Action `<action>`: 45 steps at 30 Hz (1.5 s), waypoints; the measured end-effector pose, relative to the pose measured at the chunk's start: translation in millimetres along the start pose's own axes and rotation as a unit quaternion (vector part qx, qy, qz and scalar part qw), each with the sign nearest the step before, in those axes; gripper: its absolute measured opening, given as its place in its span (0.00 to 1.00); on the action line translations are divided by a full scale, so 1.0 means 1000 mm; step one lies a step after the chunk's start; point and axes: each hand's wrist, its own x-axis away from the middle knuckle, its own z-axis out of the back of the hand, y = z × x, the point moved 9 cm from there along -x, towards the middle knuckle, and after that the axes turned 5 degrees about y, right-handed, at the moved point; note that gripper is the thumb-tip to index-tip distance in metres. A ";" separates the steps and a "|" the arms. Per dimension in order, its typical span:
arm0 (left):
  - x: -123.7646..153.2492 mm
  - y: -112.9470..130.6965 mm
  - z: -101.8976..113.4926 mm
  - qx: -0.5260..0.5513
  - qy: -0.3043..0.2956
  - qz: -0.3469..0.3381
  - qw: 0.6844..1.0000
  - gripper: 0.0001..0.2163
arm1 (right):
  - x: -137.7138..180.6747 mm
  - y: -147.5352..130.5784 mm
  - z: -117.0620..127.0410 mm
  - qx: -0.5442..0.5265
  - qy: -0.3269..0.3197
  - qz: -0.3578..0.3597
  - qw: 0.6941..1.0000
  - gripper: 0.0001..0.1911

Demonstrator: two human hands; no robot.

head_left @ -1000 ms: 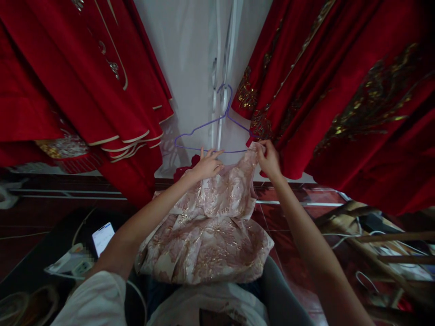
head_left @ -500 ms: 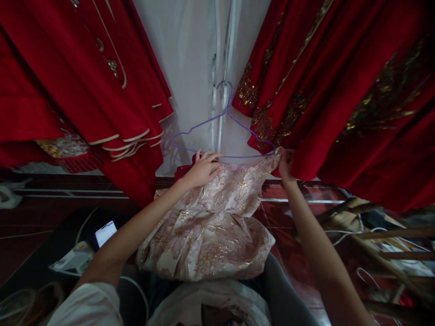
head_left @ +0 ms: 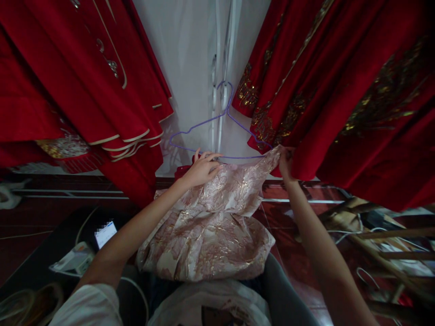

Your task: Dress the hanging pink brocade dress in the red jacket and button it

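Note:
A shiny pink-and-gold brocade dress (head_left: 204, 244) lies bunched across my lap, its narrow upper part stretched up to the right. My right hand (head_left: 286, 159) pinches the dress's shoulder edge beside the right end of a purple wire hanger (head_left: 200, 123). That end of the hanger is at the shoulder fabric; how far it goes in is hidden. Over the dress's top edge lies my left hand (head_left: 203, 170), palm down with fingers spread, some of them touching the hanger's lower bar. Its thumb is hidden.
Red garments with gold trim hang on the left (head_left: 129, 104) and right (head_left: 306, 90), before a pale wall (head_left: 186, 54). A phone (head_left: 105, 234) and a plastic packet (head_left: 76, 259) lie on a dark surface at left. A wooden rack (head_left: 384, 235) with cables stands at right.
The hanger's lower part has shifted slightly left, and its right end is more covered by the shoulder fabric. Both hands stay nearly in place.

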 end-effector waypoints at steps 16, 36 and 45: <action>-0.002 -0.037 0.024 0.148 0.128 0.062 0.979 0.11 | -0.021 -0.106 -0.039 -0.047 -0.096 0.055 0.993 0.18; 0.085 -0.184 0.068 0.332 0.358 0.309 0.816 0.16 | -0.030 -0.098 -0.040 -0.068 -0.117 0.054 0.989 0.16; 0.019 -0.166 0.070 0.486 0.397 0.287 0.723 0.24 | -0.015 -0.101 -0.053 -0.137 -0.141 0.047 0.979 0.15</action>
